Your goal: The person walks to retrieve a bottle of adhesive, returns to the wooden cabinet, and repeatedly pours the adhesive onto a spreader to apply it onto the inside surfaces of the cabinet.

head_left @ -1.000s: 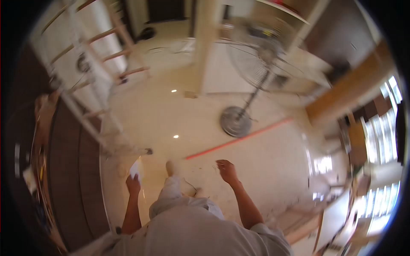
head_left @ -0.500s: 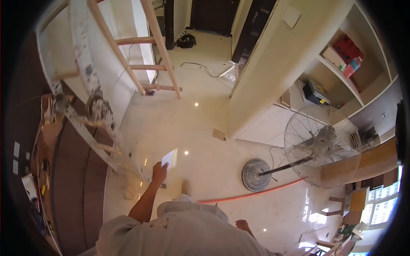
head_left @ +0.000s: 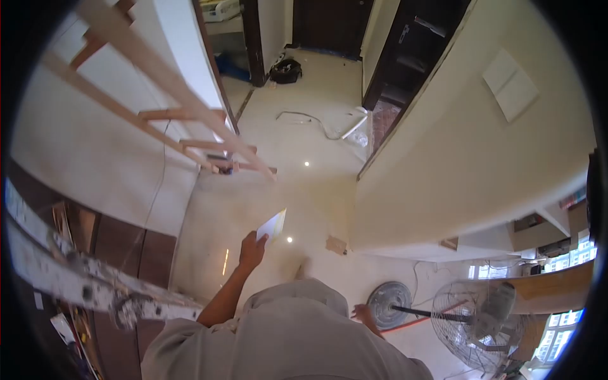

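Pinching white paper (head_left: 272,227) by its near end in the left hand (head_left: 252,248), above the floor (head_left: 316,199); holding nothing visible in the right hand (head_left: 364,313), well apart, loosely spread. Probably light, easily creased, best gripped by an edge.

Wooden ladder (head_left: 189,101); black bag (head_left: 286,71) near dark door (head_left: 332,25)

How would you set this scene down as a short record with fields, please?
left hand: grips a flat white item
right hand: fingers loosely spread, no item visible in it
left side: wooden ladder; speckled ladder
right side: pedestal fan on the floor
far ahead: black bag on the floor, near a dark door
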{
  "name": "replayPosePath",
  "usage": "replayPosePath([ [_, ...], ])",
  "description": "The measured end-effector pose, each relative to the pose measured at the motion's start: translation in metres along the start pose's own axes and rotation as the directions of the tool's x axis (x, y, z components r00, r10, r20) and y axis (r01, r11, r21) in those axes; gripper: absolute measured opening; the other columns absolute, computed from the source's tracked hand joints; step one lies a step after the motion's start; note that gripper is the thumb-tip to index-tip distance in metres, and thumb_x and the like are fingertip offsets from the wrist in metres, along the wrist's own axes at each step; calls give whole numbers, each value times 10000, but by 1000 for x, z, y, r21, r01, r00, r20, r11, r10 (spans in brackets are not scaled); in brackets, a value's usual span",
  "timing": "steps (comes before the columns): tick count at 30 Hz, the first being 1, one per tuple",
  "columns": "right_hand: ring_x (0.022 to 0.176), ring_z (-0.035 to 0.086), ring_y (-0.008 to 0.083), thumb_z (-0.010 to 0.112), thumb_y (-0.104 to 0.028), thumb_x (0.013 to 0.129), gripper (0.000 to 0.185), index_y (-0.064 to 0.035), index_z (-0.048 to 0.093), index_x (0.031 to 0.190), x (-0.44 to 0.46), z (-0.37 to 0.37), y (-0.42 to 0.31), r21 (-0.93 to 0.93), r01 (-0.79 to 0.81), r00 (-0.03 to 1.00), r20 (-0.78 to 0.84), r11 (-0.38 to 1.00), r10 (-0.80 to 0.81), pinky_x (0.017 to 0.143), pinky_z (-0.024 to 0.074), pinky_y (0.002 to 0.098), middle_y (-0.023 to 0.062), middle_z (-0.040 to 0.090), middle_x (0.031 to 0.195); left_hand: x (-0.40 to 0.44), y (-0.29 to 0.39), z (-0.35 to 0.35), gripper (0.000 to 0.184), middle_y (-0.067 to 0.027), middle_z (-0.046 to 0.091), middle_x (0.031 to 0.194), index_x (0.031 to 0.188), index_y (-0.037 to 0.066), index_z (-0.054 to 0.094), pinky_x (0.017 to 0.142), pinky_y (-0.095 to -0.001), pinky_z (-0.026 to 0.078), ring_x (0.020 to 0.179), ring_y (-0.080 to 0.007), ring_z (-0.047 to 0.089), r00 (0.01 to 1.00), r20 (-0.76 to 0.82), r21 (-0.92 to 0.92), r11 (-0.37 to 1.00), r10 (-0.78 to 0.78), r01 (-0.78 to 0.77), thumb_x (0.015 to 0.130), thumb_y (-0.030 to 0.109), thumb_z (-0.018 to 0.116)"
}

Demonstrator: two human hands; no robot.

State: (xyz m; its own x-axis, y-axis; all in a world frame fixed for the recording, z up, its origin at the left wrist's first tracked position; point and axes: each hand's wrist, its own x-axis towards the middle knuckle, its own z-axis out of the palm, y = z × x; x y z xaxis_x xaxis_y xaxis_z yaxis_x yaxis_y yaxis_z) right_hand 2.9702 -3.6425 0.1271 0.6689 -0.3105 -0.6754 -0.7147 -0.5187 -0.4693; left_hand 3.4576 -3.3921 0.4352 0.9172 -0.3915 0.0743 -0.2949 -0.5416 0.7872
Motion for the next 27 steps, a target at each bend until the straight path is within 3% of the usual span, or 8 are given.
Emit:
replayPosePath([
  [1,946,604,160,682,-370,715,316,-110,635,888,61,-9,27,-519,279,924,-83,808,-373,764,509,318,14,665,934,27,1,5,332,-253,549,704,755,-45,492,580,-439,429,662,-421,552,1000,-2,12,1000,16,-16,857,246,617],
  [2,841,645,182,680,-333,752,294,-82,635,899,81,-74,-9,73,75,985,-161,994,-62,702,532,303,45,672,886,49,9,9,333,-260,546,707,747,-43,486,583,-442,427,663,-429,544,998,-19,9,998,60,-60,859,242,615],
  [3,595,653,291,468,-211,895,317,65,578,1007,71,-153,-89,501,12,972,-210,865,108,514,562,402,168,656,830,70,18,9,331,-264,547,710,750,-44,488,589,-444,430,668,-432,545,999,5,29,999,38,-38,858,241,616],
  [10,565,653,196,480,-171,891,274,44,613,996,180,-400,-254,475,170,851,-513,863,114,551,527,275,137,666,773,244,29,59,313,-276,594,804,881,-65,555,649,-435,460,752,-425,587,999,34,-91,995,-39,42,876,246,581],
  [18,779,625,297,502,-100,803,164,-42,636,879,256,-368,-267,365,-96,855,-446,926,265,727,495,400,142,650,780,515,42,116,338,-241,639,890,1011,-58,596,729,-395,474,828,-372,623,997,83,-206,978,-2,19,880,253,580],
  [21,758,622,299,536,-114,794,144,-40,626,879,270,-350,-267,369,2,796,-564,930,222,694,495,402,130,635,778,611,87,131,359,-227,649,869,1008,-54,603,712,-388,479,800,-357,633,990,108,-74,994,94,-87,889,284,577],
  [22,625,654,194,436,-192,909,279,16,622,922,270,-365,-281,209,33,771,-628,977,108,586,538,305,131,656,755,636,102,139,366,-226,649,860,1003,-55,604,708,-388,479,792,-357,633,982,131,-71,989,140,-131,890,292,575],
  [27,625,654,199,451,-229,921,296,10,626,925,359,-422,-290,442,-25,801,-528,897,282,577,525,312,128,660,771,735,165,210,372,-223,651,844,998,-51,605,703,-387,480,780,-367,630,937,281,-78,978,207,-192,898,305,570],
])
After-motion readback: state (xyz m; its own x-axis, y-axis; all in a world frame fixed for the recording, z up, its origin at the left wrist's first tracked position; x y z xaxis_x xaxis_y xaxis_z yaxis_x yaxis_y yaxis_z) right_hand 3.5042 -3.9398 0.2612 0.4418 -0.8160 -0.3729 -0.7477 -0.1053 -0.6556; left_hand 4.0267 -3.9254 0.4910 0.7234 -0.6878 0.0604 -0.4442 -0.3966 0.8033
